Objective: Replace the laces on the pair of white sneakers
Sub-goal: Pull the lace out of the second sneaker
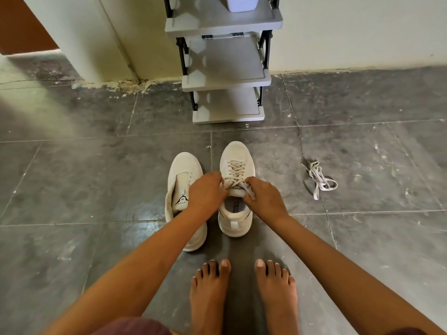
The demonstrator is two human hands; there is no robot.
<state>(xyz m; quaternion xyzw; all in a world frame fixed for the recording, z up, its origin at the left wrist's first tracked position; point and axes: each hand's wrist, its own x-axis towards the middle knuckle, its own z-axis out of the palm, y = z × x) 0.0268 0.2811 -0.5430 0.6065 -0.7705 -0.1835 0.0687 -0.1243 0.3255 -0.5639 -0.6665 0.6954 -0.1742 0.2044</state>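
Figure: my left hand (206,189) and right hand (263,198) each pinch the laces (235,169) of the laced sneaker (236,152), before the rack (227,76); unlaced sneaker (185,164) front-left of rack, loose lace (320,180) front-right.

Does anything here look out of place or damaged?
A loose lace lies tangled on the floor right of the laced sneaker, the left sneaker has no lace, and the low wall plaster is crumbling.
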